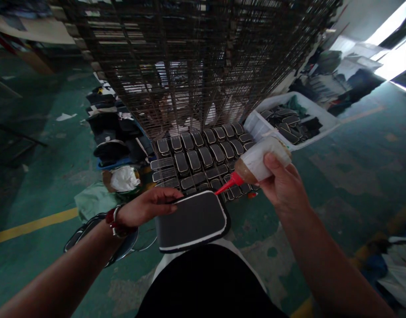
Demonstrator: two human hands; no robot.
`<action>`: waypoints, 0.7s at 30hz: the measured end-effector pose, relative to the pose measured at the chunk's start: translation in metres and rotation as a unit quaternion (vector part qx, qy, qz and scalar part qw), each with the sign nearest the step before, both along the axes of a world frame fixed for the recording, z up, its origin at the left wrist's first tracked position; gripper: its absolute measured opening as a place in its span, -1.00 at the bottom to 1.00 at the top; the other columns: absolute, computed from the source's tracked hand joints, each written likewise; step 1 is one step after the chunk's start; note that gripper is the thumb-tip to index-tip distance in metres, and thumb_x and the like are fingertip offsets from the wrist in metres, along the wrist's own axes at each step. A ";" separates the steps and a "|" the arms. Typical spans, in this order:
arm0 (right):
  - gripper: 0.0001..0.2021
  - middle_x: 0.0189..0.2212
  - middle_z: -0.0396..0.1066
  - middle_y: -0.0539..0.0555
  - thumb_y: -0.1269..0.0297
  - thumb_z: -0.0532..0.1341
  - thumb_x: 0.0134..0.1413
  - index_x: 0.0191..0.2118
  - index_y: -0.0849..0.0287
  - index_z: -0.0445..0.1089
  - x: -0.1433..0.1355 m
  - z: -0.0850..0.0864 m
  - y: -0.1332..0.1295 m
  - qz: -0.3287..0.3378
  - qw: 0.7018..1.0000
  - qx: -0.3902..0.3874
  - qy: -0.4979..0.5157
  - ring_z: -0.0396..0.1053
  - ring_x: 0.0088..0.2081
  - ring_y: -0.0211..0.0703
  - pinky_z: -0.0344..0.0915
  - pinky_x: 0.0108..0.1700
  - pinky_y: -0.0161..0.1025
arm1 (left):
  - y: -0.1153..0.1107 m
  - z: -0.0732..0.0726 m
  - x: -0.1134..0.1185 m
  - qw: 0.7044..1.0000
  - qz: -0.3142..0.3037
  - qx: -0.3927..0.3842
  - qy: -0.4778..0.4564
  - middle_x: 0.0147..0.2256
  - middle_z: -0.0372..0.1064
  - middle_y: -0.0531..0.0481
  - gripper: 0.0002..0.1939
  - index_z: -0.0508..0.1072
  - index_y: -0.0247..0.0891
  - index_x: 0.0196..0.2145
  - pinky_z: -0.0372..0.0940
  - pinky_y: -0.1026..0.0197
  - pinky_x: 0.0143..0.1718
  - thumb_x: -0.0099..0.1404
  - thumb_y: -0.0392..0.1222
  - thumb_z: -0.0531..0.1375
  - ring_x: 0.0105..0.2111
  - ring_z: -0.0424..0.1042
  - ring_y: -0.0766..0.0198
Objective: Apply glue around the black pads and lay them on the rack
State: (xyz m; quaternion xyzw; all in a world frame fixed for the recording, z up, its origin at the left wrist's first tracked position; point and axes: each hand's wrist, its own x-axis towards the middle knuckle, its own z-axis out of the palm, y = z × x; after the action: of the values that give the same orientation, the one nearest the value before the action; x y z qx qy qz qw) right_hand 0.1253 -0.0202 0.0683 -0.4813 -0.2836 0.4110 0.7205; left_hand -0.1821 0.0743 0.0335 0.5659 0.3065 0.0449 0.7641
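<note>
My left hand [153, 205] grips the upper left edge of a dark rounded panel [193, 221], thumb on top and fingers at the rim. A white line of glue runs along the panel's upper edge, round its right end and along its lower edge. My right hand [282, 176] is wrapped round a glue bottle [259, 161] with a whitish wrap. Its red nozzle [231, 182] points down to the left, the tip at the panel's upper right corner, where the white line passes. Whether the tip touches the panel, I cannot tell.
A tall wire rack [196, 66] stands ahead, with rows of small dark panels [206, 157] at its foot. To the right is a white bin [322, 134] of dark pieces. Stacked dark pieces [110, 123] and a green cloth [97, 201] are on the left.
</note>
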 end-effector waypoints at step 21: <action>-0.69 -0.52 0.43 -0.05 0.07 0.52 -0.09 -0.32 0.12 0.51 -0.007 -0.002 -0.012 -0.016 1.000 -0.006 0.002 0.35 -0.55 -0.27 0.27 -0.63 -0.38 | -0.007 0.005 -0.007 0.999 0.022 -0.022 -0.034 -0.26 0.61 -0.06 -0.86 0.62 -0.23 -0.23 0.37 0.26 -0.26 0.22 -0.25 0.33 -0.31 0.53 0.24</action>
State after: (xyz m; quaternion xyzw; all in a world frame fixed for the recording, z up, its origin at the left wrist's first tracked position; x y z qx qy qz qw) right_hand 0.1185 -0.0320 0.0659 -0.4890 -0.2719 0.4018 0.7249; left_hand -0.1893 0.0676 0.0382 0.5399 0.2940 0.0741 0.7852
